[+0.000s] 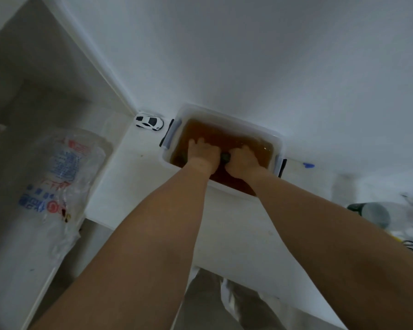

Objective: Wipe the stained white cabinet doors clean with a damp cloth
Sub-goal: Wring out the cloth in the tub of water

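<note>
Two bare forearms fill the bottom of the view, both reaching into one clear plastic tub (275,139) of murky brown water sitting on a white surface (138,167) against the wall. Going left to right: one crumpled clear plastic bag (65,177) with blue and red print, text too blurry to read. Then one little white toy car (149,121) just beside the tub's left end. Left hand (204,152) is under the water with fingers fairly spread, pressing down, though the brown water hides what's beneath it. Right hand (242,158) has fingers curled round a dark wad, most likely the cloth (225,157), only a small bit pokes out between the hands. Far right there's a blue smudge (308,165) on the wall, and a cluttered pile cut off by the edge, can't make it out
</note>
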